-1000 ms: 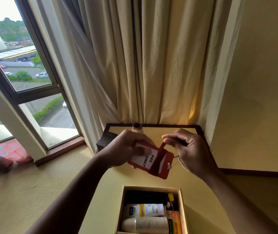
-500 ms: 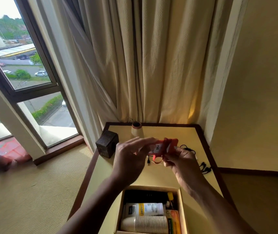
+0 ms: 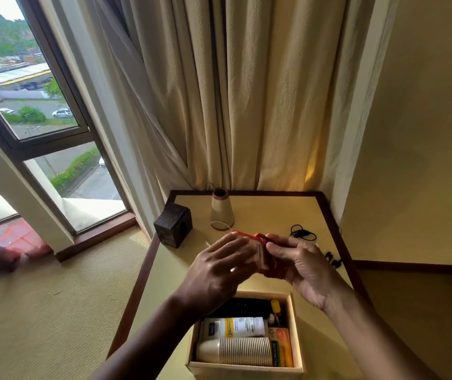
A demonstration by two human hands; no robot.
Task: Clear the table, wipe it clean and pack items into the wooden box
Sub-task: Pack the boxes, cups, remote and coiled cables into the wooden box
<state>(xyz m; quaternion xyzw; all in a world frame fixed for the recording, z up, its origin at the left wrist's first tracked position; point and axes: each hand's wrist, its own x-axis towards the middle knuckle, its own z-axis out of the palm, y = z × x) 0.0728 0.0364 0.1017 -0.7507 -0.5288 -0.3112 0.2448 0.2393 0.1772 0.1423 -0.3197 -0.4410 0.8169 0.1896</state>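
Head view. Pinched between fingers of left hand [image 3: 219, 270] and right hand [image 3: 304, 270], both curled on it: red badge [image 3: 260, 252], aloft over tabletop [image 3: 274, 212] centre, beyond box [image 3: 246, 370] at near edge. Inside box: stacked cups [image 3: 241, 351] lying sideways, white tube [image 3: 235, 326] behind. Far edge: vase [image 3: 221, 212]. Left edge: dark cube [image 3: 174, 224]. Right edge: cable [image 3: 303, 234].

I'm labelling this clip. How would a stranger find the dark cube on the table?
Start at the yellow-topped table before the curtain. At its left edge, beside the pale cone-shaped vase, sits the dark cube. Only it is boxy and dark, with a round hole.
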